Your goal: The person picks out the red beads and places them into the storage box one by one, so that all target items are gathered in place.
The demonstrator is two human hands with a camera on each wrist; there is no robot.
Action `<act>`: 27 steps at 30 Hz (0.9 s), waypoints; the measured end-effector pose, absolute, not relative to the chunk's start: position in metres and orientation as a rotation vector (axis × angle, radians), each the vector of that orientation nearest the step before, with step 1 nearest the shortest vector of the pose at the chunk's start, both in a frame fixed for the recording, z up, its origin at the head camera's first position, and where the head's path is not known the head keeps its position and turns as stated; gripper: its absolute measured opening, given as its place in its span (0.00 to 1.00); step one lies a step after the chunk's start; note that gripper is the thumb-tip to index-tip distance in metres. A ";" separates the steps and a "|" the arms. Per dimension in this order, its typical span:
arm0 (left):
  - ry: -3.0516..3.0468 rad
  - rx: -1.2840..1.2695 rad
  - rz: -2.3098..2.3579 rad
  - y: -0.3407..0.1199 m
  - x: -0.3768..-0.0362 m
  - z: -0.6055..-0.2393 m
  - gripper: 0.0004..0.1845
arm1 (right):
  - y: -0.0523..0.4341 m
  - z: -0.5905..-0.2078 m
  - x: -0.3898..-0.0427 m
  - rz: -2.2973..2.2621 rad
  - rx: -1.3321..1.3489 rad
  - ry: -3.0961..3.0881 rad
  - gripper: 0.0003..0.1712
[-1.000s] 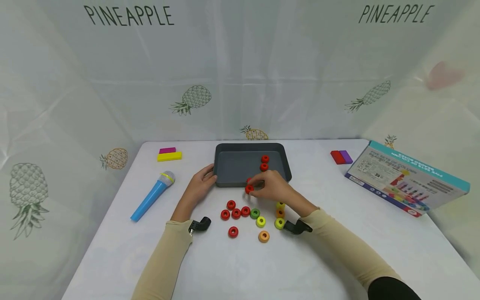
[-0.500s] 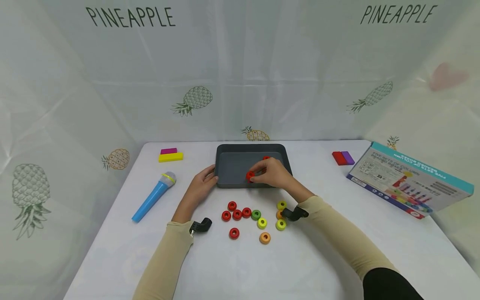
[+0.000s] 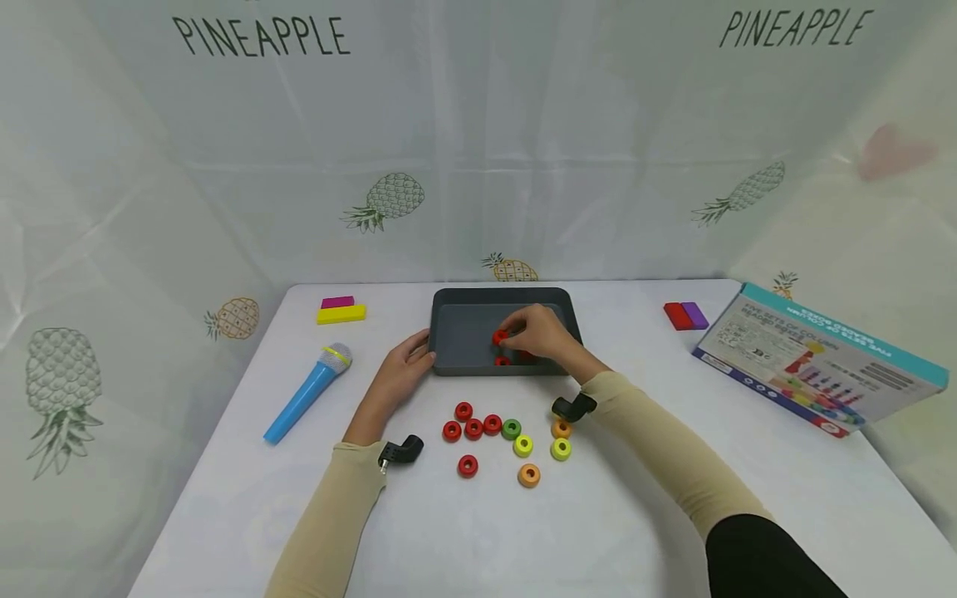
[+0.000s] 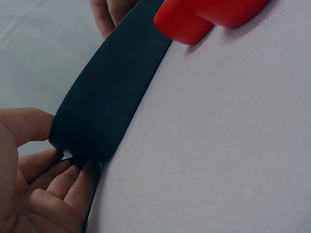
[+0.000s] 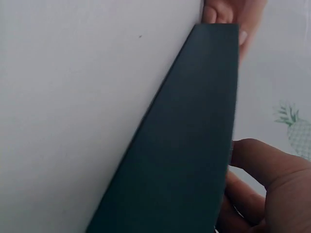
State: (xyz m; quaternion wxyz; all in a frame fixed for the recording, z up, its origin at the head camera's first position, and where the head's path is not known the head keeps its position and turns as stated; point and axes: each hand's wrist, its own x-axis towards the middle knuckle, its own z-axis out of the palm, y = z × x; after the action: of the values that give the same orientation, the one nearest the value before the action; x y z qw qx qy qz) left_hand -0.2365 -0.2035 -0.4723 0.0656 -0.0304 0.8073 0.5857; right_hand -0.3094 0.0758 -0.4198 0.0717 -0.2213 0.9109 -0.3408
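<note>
Right hand [image 3: 540, 334] at frame centre pinches a small, hard, light red ring [image 3: 499, 337] by its rim over the tray [image 3: 456, 332]; left hand [image 3: 407, 365] fingers curl round the tray's corner

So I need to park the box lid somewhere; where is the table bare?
Bare: the near table below the loose rings, and between tray and red block. Crowded: in front of the tray, around both hands.
</note>
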 end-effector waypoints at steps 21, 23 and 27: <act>2.434 -0.072 1.789 -0.205 -0.239 -0.473 0.31 | 0.072 -0.427 -0.316 -0.968 -0.655 2.737 0.19; 2.432 -0.069 1.793 -0.205 -0.238 -0.473 0.31 | 0.072 -0.427 -0.316 -0.977 -0.646 2.730 0.19; 2.438 -0.072 1.789 -0.203 -0.238 -0.472 0.31 | 0.073 -0.427 -0.315 -0.985 -0.643 2.729 0.19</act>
State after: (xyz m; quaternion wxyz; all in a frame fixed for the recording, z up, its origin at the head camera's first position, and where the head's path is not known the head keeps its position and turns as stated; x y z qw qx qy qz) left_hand -0.2376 -0.2033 -0.4716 0.0585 -0.0238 0.8045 0.5905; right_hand -0.3151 0.0731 -0.4273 0.0850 -0.2155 0.9151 -0.3301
